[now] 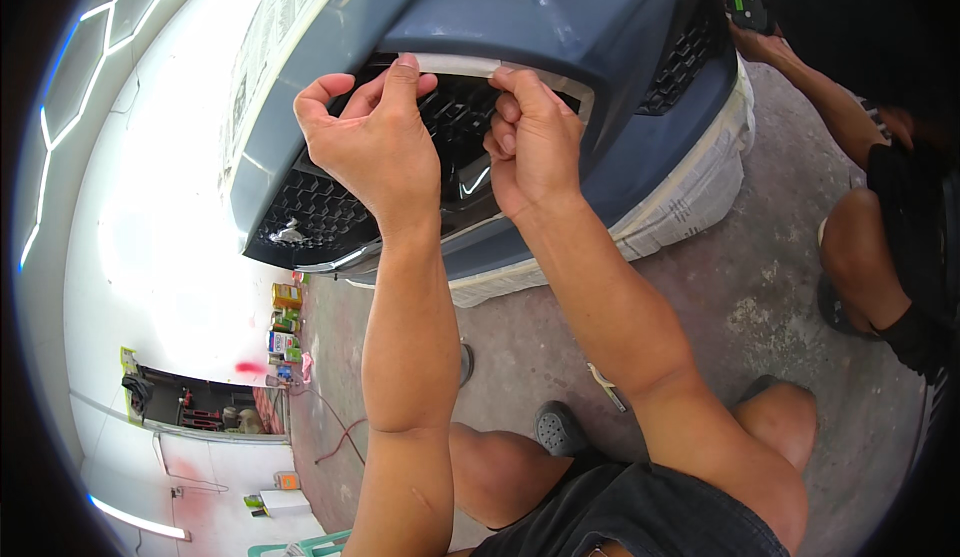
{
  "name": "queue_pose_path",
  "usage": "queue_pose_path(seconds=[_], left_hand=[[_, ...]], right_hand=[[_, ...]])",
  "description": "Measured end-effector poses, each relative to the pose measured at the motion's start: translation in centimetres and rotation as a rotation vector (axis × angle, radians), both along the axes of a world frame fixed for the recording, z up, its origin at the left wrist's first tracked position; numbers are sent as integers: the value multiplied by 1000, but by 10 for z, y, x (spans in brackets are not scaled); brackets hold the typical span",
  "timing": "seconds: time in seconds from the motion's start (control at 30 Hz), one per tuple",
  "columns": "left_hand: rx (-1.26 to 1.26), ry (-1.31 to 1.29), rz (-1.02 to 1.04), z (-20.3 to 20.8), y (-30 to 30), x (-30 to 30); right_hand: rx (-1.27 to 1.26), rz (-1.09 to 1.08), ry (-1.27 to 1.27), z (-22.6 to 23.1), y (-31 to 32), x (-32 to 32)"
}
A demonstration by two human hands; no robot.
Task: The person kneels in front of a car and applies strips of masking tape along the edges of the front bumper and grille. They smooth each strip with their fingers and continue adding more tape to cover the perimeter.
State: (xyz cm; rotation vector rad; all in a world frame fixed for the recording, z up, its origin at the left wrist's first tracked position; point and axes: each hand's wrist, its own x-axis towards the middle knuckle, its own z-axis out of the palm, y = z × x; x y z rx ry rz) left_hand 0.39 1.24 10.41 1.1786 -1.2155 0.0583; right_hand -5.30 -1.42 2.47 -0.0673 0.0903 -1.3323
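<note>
A pale strip of masking tape (455, 64) runs along the upper edge of the dark honeycomb grille (465, 117) in a grey-blue car bumper (500, 19). At the strip's left end my left hand (375, 142) holds it with the thumb on top, its other fingers bent. Farther right, my right hand (540, 142) pinches the strip between thumb and forefinger, the remaining fingers curled in. More tape follows the grille opening's right corner (585, 102). My fingers hide parts of the strip and the grille.
Masking paper (690, 207) borders the bumper's lower edge. At right a person crouches, their hand (765, 49) by a dark tool (745, 2). A small slim tool (606, 387) lies on the concrete floor (740, 307). Several cans (285, 297) stand along the white wall, near a thin hose (345, 437).
</note>
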Motion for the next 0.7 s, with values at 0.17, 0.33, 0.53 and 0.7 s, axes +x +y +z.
queue_pose_path(seconds=[0.17,0.33,0.53,0.7], left_hand=[[8,5,-11,-1,0,-2],[2,0,-21,-1,0,-3],[5,-18,-22,-1,0,-3],[8,-18,-5,-2,0,-3]], right_hand=[[22,4,-5,0,1,-1],[22,-1,1,-1,1,-1],[27,-17,23,-1,3,0],[32,-43,50,-2,4,-1]])
